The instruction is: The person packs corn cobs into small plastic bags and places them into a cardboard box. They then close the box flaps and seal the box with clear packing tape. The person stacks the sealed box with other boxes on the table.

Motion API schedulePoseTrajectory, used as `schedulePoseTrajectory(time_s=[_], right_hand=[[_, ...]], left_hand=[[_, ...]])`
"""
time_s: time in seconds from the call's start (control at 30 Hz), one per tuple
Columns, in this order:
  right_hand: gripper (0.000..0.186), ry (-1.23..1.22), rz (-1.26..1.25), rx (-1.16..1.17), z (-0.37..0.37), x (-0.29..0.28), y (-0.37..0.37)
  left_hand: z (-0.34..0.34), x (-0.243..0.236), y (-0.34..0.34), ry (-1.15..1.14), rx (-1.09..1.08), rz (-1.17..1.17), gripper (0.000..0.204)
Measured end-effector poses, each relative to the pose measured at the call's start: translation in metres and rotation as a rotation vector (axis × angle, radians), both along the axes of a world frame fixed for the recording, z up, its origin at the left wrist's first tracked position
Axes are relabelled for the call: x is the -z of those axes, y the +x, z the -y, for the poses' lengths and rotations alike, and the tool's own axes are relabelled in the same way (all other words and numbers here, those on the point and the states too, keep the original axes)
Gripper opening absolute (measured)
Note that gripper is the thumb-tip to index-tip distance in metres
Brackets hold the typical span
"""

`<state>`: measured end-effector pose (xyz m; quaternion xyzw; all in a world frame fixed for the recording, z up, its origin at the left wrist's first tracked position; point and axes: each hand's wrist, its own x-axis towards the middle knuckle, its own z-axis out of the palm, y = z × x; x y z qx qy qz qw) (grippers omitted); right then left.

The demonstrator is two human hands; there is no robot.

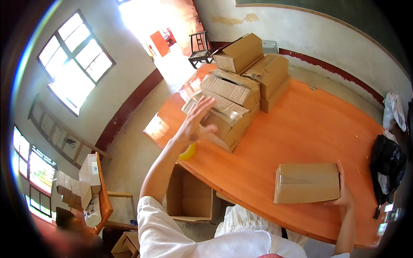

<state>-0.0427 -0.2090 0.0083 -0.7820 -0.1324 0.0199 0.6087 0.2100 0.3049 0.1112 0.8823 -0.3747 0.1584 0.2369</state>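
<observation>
Clasping, with the right hand [343,189], the right-hand end of a closed brown cardboard carton [307,182], with the thumb on the near side and the fingers up along the end. Well over towards the near right corner of the orange table [297,133], close to the near edge, with that carton; impossible to tell whether resting flat on the tabletop or slightly lifted.

Across now to the left hand [195,124]: spread wide, holding nothing, thumb well clear of the fingers, raised in front of a stack of cartons [241,84] at the table's left end. Hard to call whether touching the cardboard or just short of it. Right beside the left wrist, at the near edge, a yellow roll of tape [188,152], partly hidden.

Back at the far edge, behind the nearer boxes, an upper carton [243,49], and past the far left corner a dark wooden chair [200,49]. Down below the near edge, an open carton [193,206]. Bunched by the right edge, a black plastic bag [387,167]; beyond the far right corner, a white plastic bag [393,112].
</observation>
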Motion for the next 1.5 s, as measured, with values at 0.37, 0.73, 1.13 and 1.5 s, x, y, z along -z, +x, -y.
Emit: schedulePoseTrajectory(time_s=[0.37, 0.73, 1.13, 1.5], right_hand=[[0.148, 0.015, -0.068, 0.051, -0.004, -0.005, -0.005], [0.147, 0.07, -0.127, 0.111, -0.008, -0.006, -0.008], [0.149, 0.059, -0.121, 0.114, -0.003, 0.002, -0.008], [0.146, 0.086, -0.131, 0.126, -0.006, -0.001, -0.008]], left_hand=[[-0.037, 0.012, 0.1, -0.507, -0.731, -0.5, 0.037], [-0.022, 0.032, 0.104, -0.773, -0.753, -0.023, 0.03], [-0.037, 0.051, 0.11, -0.582, -0.853, -0.117, 0.026], [-0.052, 0.06, 0.117, -0.673, -0.786, -0.251, 0.034]])
